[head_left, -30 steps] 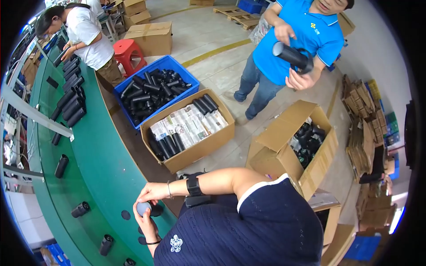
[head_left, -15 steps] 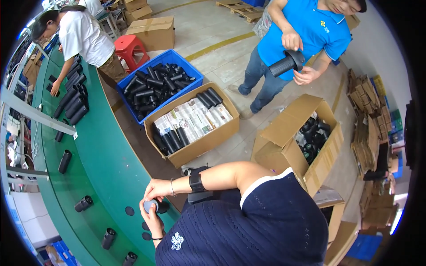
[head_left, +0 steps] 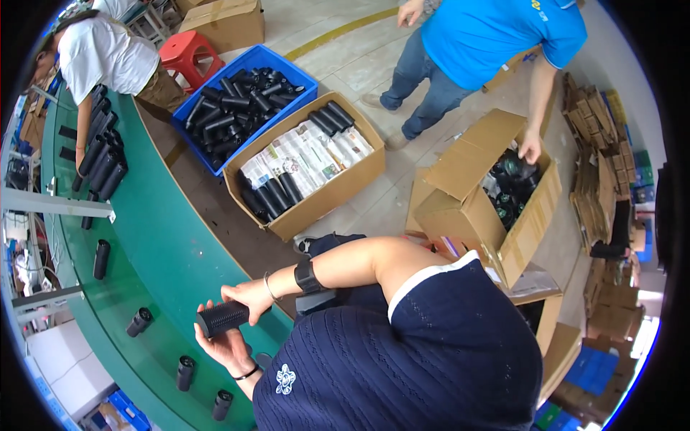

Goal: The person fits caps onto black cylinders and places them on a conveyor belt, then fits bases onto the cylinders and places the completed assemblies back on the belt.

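Observation:
A black ribbed cylinder lies sideways above the green work surface. My right hand, on the arm with the black watch, is closed around its right end. Just below it, my left hand has its fingers spread and palm turned up; whether it touches the cylinder's underside is hard to tell. Close to my left wrist, a small grey disc shows in part.
Black cylinders stand along the green channel. Beyond are a blue crate and a carton of black tubes. A co-worker in blue reaches into another carton; one in white handles tubes at far left.
The cylinder has gone from upright, grey round end up, to sideways. My left fingers have opened from around it. The co-worker in blue has moved a hand down into the carton.

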